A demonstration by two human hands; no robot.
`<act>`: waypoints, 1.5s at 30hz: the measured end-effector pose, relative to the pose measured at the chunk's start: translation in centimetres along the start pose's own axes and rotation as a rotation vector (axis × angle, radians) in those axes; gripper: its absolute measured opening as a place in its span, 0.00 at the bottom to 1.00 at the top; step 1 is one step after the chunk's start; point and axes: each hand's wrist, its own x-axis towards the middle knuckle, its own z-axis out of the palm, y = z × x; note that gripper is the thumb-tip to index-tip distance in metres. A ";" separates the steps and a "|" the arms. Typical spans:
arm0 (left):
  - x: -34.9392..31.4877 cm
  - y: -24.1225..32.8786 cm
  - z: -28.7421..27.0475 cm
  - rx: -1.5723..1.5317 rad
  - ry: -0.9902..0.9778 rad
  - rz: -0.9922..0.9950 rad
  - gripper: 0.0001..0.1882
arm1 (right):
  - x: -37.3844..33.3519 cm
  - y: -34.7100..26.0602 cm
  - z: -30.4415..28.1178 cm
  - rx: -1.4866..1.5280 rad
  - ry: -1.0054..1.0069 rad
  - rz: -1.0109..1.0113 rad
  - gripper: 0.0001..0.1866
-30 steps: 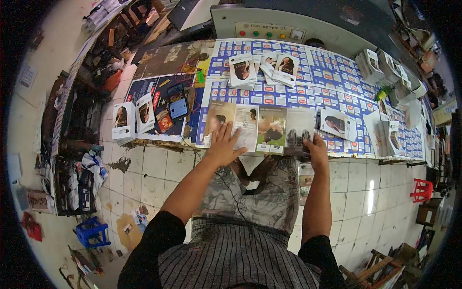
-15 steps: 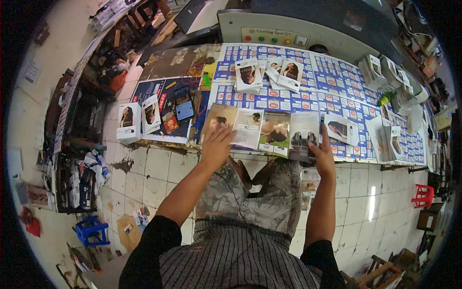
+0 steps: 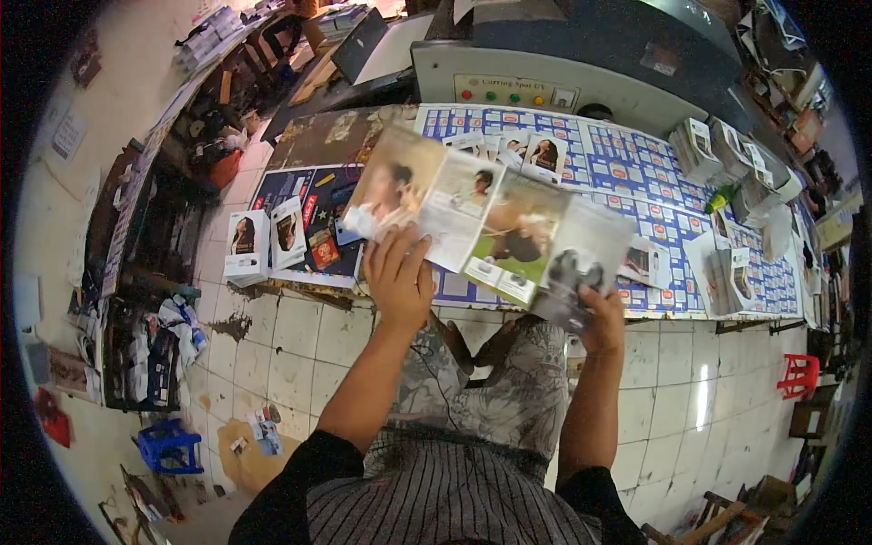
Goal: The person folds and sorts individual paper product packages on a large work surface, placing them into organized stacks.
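Observation:
An unfolded leaflet (image 3: 525, 238) with four picture panels is tilted over the table, its right end raised toward me and blurred. My right hand (image 3: 601, 320) grips its lower right corner between thumb and fingers. At the lower left edge my left hand (image 3: 398, 277) rests with fingers stretched out, touching the paper. Behind the leaflet, partly covered by it, lies a group of folded leaflets (image 3: 547, 156). Another folded leaflet (image 3: 647, 263) lies just right of my right hand. Two stacks of folded leaflets (image 3: 245, 243) stand at the table's left end.
Blue-and-white printed sheets (image 3: 627, 150) cover the table. A phone (image 3: 343, 222) is mostly hidden behind the leaflet. More leaflet stacks (image 3: 729, 277) stand at the right, with bundles (image 3: 696, 150) at the back right. A grey machine (image 3: 436, 68) with coloured buttons borders the far side.
The leaflet has come up off the table and turned, its left end farther away and its right end nearer. My left hand slid from its face to its lower edge; my right hand came closer.

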 end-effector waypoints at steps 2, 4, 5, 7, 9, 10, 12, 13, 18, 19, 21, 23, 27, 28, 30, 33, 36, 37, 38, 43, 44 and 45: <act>-0.3 0.3 -0.8 0.089 -0.039 0.046 0.22 | -1.5 -1.0 -0.2 0.034 -0.028 0.052 0.26; -0.4 0.9 -0.5 0.099 -0.075 0.011 0.23 | -2.4 -0.2 0.3 -0.013 -0.052 0.066 0.27; -0.8 1.1 -0.5 0.114 -0.114 -0.031 0.25 | -2.9 0.3 0.7 -0.061 -0.078 0.090 0.27; -1.4 1.3 -0.5 0.047 -0.125 -0.005 0.24 | -3.6 0.5 0.6 -0.023 -0.172 0.033 0.26; -1.5 1.5 -0.5 0.020 -0.082 -0.044 0.22 | -3.0 1.2 0.0 0.040 -0.142 0.203 0.26; -1.7 1.2 0.0 0.039 -0.066 -0.047 0.21 | -2.0 1.8 0.4 -0.006 -0.080 0.175 0.23; -3.0 2.0 -0.1 -0.020 -0.083 -0.069 0.22 | -2.5 3.3 0.5 -0.112 -0.108 0.179 0.22; -3.3 2.6 -0.3 -0.085 -0.110 -0.090 0.23 | -2.9 4.2 0.2 -0.216 -0.125 0.185 0.21; -4.6 4.7 0.4 -0.405 -0.498 -0.425 0.31 | -1.8 5.7 1.9 -0.240 -0.014 0.117 0.19; -5.5 5.2 0.7 -0.575 -0.446 -0.383 0.32 | -2.1 5.5 2.9 -0.238 -0.012 0.121 0.19; -6.2 5.4 1.0 -0.741 -0.390 -0.341 0.33 | -2.1 4.3 4.8 -0.405 -0.140 -0.038 0.23; -6.2 5.4 1.0 -1.021 -0.447 -0.660 0.31 | -2.4 3.9 5.4 -0.462 -0.180 -0.050 0.29; -4.8 5.1 1.0 -1.384 -0.409 -0.833 0.27 | -2.8 2.3 5.1 -0.105 -0.478 -0.003 0.37; -4.1 5.0 0.5 -1.381 -0.420 -0.818 0.24 | -3.0 1.5 4.7 -0.674 -0.451 -0.311 0.42; -3.1 3.1 -0.3 -1.349 -0.658 -0.807 0.23 | -3.6 -0.4 5.9 -1.453 -0.351 -0.689 0.54; -0.8 2.5 -1.8 -1.215 -0.990 -0.720 0.19 | -3.1 -2.1 7.2 -1.553 -0.442 -0.508 0.51; 0.4 2.1 -1.0 -1.193 -1.139 -0.482 0.18 | -2.1 -1.5 5.8 -1.349 -0.466 -0.249 0.30; 0.7 1.7 -0.5 -1.194 -1.134 -0.482 0.18 | -1.5 -0.9 5.3 -1.157 -0.482 -0.061 0.24; 1.2 1.2 -0.1 -1.145 -1.147 -0.473 0.17 | -1.5 -0.4 4.8 -1.084 -0.486 -0.072 0.14; 3.1 0.5 -0.8 -0.792 -1.097 -0.693 0.15 | -1.2 3.1 2.3 -0.597 -0.269 0.025 0.11; 2.1 0.0 -0.3 -0.762 -0.991 -0.544 0.25 | -0.9 3.7 2.0 -0.446 -0.156 0.009 0.11; 1.0 -0.1 0.1 -0.757 -0.991 -0.550 0.25 | -0.7 4.4 2.3 -0.294 -0.048 -0.002 0.12</act>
